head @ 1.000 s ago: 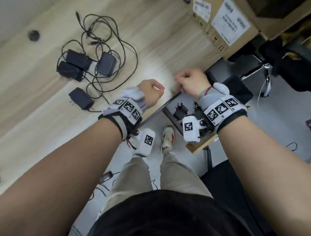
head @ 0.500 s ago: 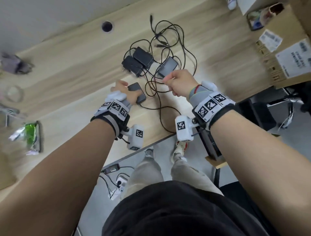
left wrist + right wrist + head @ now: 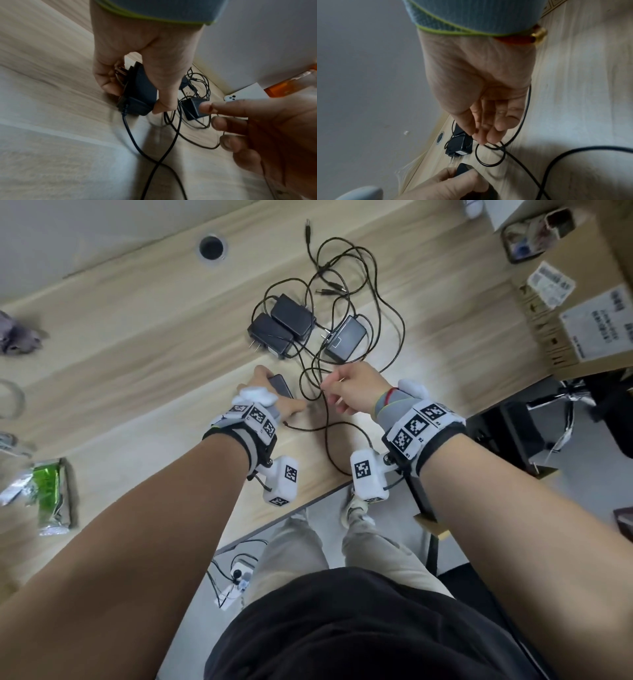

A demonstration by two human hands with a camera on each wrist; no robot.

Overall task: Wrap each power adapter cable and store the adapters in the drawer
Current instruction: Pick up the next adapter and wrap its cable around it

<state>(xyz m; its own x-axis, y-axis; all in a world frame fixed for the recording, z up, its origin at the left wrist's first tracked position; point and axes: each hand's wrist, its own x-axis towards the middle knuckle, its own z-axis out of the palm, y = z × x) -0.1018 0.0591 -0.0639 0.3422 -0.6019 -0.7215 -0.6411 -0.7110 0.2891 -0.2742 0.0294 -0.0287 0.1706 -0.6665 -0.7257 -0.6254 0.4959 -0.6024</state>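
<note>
Four black power adapters lie on the wooden table (image 3: 137, 344) among tangled black cables. My left hand (image 3: 265, 378) grips the nearest adapter (image 3: 282, 386) by its sides, thumb against the prong end, as the left wrist view shows (image 3: 142, 83). My right hand (image 3: 330, 386) pinches a thin cable (image 3: 523, 115) between thumb and fingertips just right of that adapter. Behind the hands lie two adapters side by side (image 3: 270, 335) and a third adapter (image 3: 344, 338). A corner of the drawer (image 3: 432, 527) shows below the table edge, mostly hidden by my right wrist.
Cardboard boxes (image 3: 582, 313) stand at the table's right end. A cable hole (image 3: 211, 248) sits near the back wall. A green packet (image 3: 51, 494) lies at the left. A chair base (image 3: 548, 402) and a floor power strip (image 3: 239, 573) are below.
Both hands have left the drawer and moved up onto the table. My left hand has taken hold of the nearest adapter and my right hand has pinched a cable beside it.
</note>
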